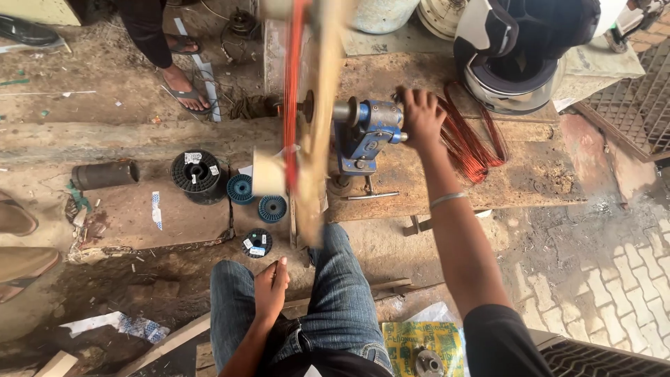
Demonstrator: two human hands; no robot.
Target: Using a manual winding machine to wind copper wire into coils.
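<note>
Dusty dirt floor (105,112), paving bricks (614,279), worn wooden bench (537,174)

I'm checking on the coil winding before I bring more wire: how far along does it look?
Done: a finished copper wire coil lies on the bench. In hand: the right hand grips the blue winder, whose wooden former blurs with red wire; the left hand rests on the thigh. How much remains can't be told.

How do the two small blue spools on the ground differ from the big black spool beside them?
The two blue spools are small, with bare ribbed flanges; the black spool is clearly larger and carries white stickers. The blue spools lie nearer the wooden winding frame, the black spool farther left. All three show a round flange face upward.
</note>
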